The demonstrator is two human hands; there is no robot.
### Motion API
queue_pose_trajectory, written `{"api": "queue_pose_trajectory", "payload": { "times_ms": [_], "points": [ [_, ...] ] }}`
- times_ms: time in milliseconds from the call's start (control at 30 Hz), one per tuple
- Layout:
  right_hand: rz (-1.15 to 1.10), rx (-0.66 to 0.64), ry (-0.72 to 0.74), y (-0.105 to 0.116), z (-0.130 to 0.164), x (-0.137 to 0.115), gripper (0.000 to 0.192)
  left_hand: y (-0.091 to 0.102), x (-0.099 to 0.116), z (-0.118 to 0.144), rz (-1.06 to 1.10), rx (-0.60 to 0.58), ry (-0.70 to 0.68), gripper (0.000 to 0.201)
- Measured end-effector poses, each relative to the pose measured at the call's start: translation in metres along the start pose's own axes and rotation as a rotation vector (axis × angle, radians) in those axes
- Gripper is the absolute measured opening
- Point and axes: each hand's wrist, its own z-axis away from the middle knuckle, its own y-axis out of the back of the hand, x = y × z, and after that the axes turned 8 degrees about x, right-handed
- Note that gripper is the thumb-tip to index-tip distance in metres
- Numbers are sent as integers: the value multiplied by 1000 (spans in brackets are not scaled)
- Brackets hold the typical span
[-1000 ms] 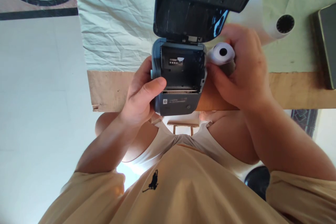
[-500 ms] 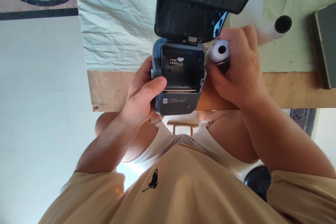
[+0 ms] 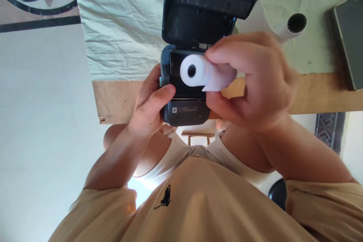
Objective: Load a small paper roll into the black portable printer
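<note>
A dark label printer (image 3: 187, 111) is held at the table's front edge, its black lid (image 3: 195, 26) swung up and back. My left hand (image 3: 151, 102) grips the printer's left side, thumb resting on the rim of the paper bay. My right hand (image 3: 255, 79) is closed on a small white paper roll (image 3: 193, 70), pinched between thumb and fingers. The roll is over the bay, tilted with its round end and dark core hole facing up and left. It covers much of the bay, so whether it touches the inside I cannot tell.
Behind my right hand, another white roll (image 3: 283, 32) with a dark core lies on the pale green cloth (image 3: 121, 19). A dark flat case (image 3: 350, 41) rests at the right. The bare wooden table edge (image 3: 116, 100) runs along the front, above my legs.
My right hand has brought the paper roll left, from beside the printer to over its bay. The printer stays in my left hand, its lid still raised.
</note>
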Motion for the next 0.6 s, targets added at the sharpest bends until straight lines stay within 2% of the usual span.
{"api": "queue_pose_trajectory", "payload": {
  "times_ms": [67,100,267,400,600],
  "points": [
    [-2,65,181,-2,-4,-7,35,1,-1,0,-5,13,21,28],
    [3,65,225,-3,-5,-9,37,1,-2,0,-4,15,33,30],
    [3,8,156,-5,-3,-9,34,1,-1,1,29,6,37,32],
    [61,30,196,-6,-2,-6,27,-1,2,3,42,22,41,30],
    [-30,8,211,-9,-4,-2,12,-3,8,4,10,21,92,25]
  ]
}}
